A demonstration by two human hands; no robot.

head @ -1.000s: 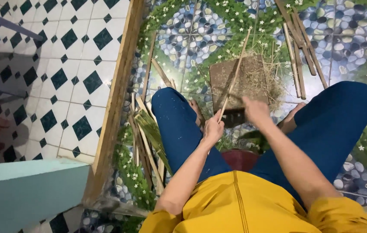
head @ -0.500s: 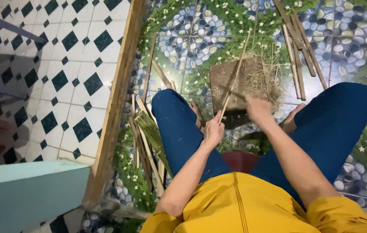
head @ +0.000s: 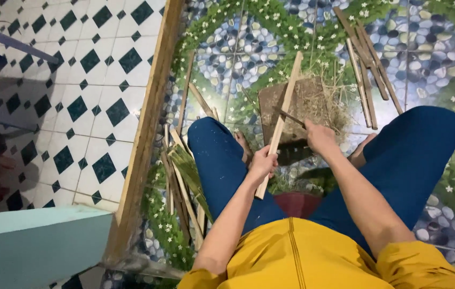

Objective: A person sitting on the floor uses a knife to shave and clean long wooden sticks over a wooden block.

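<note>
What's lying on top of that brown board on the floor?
On the board lies a heap of dry straw. The stick in the left hand crosses over it. The right hand hides the board's near corner.

Yellow short-sleeved top, blue paint-flecked trousers, barefoot.

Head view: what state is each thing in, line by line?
Pale flat bamboo strip: held tilted in the left hand.
Thin dark blade: gripped by the right hand, touching the strip.
Brown square board: flat on the floor, strewn with dry shavings.
Split bamboo sticks: lying loose on the floor.
</note>
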